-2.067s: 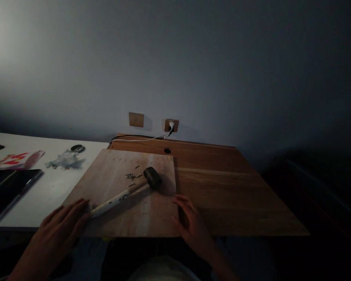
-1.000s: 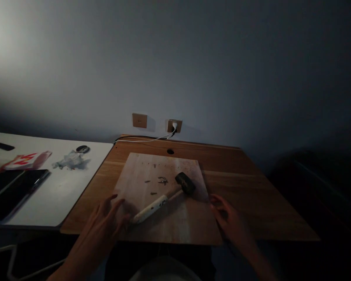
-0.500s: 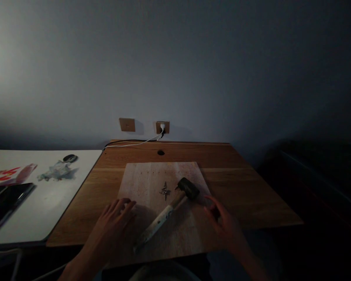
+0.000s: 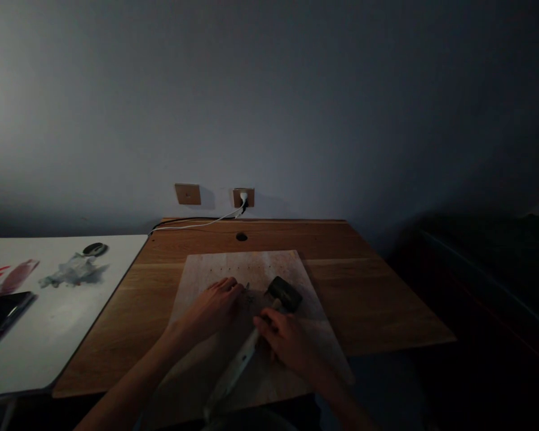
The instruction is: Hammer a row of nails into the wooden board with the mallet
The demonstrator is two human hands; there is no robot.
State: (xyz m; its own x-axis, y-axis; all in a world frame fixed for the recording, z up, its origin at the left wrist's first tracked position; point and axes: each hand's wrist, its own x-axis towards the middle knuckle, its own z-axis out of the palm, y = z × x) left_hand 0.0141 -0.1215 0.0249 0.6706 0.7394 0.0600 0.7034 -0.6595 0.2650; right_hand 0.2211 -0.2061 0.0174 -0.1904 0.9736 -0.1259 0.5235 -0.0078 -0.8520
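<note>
Now, left hand [image 4: 215,306]: palm down on the board [image 4: 251,263] in the lower centre of the frame. Its fingers [image 4: 232,287] are drawn close together with the tips at the small nails [image 4: 248,289]. Whether they pinch one is too dim to tell.
Right hand [image 4: 288,339]: lies across the handle of the mallet [image 4: 285,293] just below the head. Its fingers [image 4: 264,320] curl down over the handle, but whether they close underneath is hidden.
Mallet: the dark head lies flat on the board, right of the nails. The pale handle runs diagonally down to the bottom edge of the frame, so its upper end sits directly under the right hand.
Nails: a small loose cluster between the left fingertips and the mallet head, probably kept on the board so they do not scatter.
Board: pale wood lying on the brown bench [image 4: 368,287]. Its near edge seems to overhang toward the person, and a row of tiny dots runs along its far side.
Socket [image 4: 244,196]: on the wall above the brown bench, with a white cable [image 4: 197,224] trailing left along the far edge.
White bench [image 4: 49,341]: left of the frame, just beside the brown one. It carries a crumpled wrapper [image 4: 72,272] and, at the frame's left edge, a dark tablet [image 4: 0,314].
</note>
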